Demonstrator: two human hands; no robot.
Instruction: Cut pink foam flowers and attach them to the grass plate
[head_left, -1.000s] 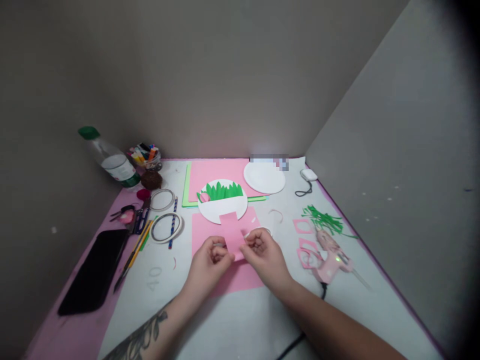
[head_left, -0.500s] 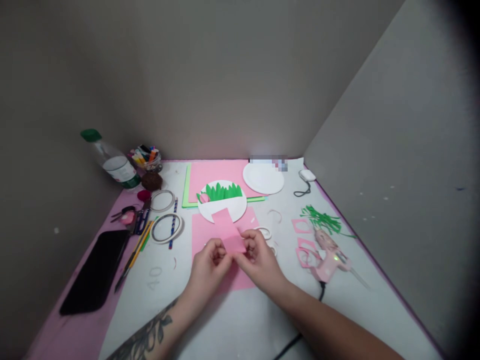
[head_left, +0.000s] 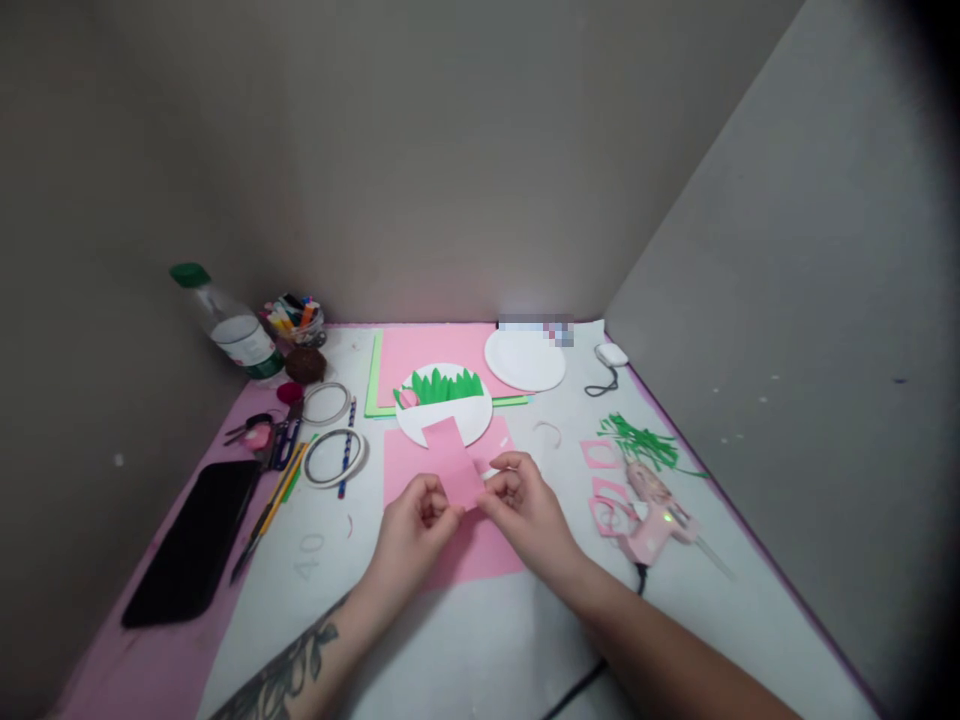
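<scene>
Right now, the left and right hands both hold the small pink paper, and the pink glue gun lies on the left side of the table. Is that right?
Not quite: the head view shows the pink glue gun on the right side of the table. The left hand and right hand do both hold the small pink paper.

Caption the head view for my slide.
Left hand and right hand hold a pink paper strip over a pink sheet, a green-decorated plate beyond.

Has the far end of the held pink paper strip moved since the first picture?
Yes: the pink paper strip has swung its far end leftward, judged against the resting white plate with green paper blades.
</scene>
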